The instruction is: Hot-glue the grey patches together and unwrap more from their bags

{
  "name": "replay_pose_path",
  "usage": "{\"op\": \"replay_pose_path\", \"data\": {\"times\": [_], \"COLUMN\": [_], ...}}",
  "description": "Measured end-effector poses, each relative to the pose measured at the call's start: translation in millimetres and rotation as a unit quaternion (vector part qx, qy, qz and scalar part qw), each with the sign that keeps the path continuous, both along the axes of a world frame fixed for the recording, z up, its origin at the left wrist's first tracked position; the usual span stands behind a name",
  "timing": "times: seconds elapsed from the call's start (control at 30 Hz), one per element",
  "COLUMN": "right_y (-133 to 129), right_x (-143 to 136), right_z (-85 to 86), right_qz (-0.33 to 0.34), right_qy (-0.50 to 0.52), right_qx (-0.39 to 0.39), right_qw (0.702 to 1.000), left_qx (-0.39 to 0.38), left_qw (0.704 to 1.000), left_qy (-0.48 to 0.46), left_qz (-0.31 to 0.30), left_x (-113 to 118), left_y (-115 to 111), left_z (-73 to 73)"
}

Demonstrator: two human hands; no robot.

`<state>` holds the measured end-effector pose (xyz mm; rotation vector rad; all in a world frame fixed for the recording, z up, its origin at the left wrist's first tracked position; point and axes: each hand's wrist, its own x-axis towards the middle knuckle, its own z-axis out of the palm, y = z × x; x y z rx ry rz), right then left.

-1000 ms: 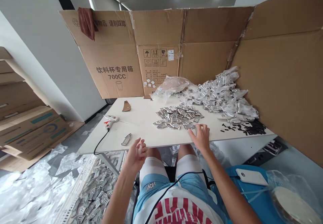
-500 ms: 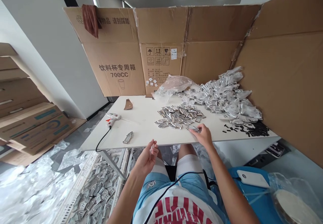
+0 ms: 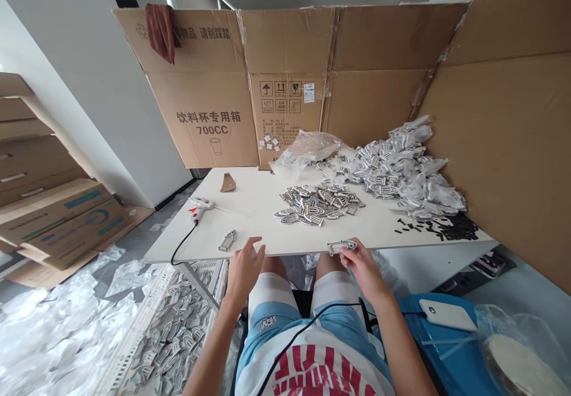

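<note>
My right hand (image 3: 362, 265) pinches a grey metal clip-like piece (image 3: 341, 246) at the table's front edge. Apart from it, my left hand (image 3: 246, 265) is over the front edge, thumb and index finger spread, holding nothing visible. Just left of that hand a single metal piece (image 3: 228, 240) lies on the white table (image 3: 263, 235). A heap of similar loose metal pieces (image 3: 312, 203) is in the middle of the table, beyond both hands. A white glue gun (image 3: 201, 208) rests at the table's left side.
Plastic-wrapped pieces (image 3: 401, 170) are piled at the back right, with small black strips (image 3: 459, 228) in front. Cardboard walls (image 3: 379, 39) enclose the back and right. A brown scrap (image 3: 228, 182) lies back left. A blue stool (image 3: 450, 336) holds a white phone (image 3: 447, 315).
My right hand has drawn the metal piece away from the heap, toward me. My left hand has moved left toward the single piece, and its fingers have opened.
</note>
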<state>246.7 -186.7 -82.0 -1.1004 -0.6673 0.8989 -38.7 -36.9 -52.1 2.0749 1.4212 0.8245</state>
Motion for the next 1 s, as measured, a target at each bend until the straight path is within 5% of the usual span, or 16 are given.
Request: {"op": "replay_pose_path", "data": {"times": [0.27, 0.5, 1.0], "right_y": [-5.5, -4.8, -6.4], "right_x": [-30.3, -32.1, -50.0], "right_z": [-13.1, -12.3, -25.5], "right_qz": [0.066, 0.062, 0.110], "right_qy": [0.043, 0.046, 0.080], "right_qx": [0.006, 0.011, 0.012], "right_qw": [0.997, 0.997, 0.991], "left_qx": [-0.021, -0.004, 0.029], "left_qw": [0.988, 0.961, 0.963], "left_qy": [0.129, 0.270, 0.256], "left_qz": [-0.088, -0.066, -0.077], "left_x": [-19.3, -14.6, -13.5], "left_y": [18.8, 12.7, 10.2], "left_z": [-1.1, 9.8, 7.7]}}
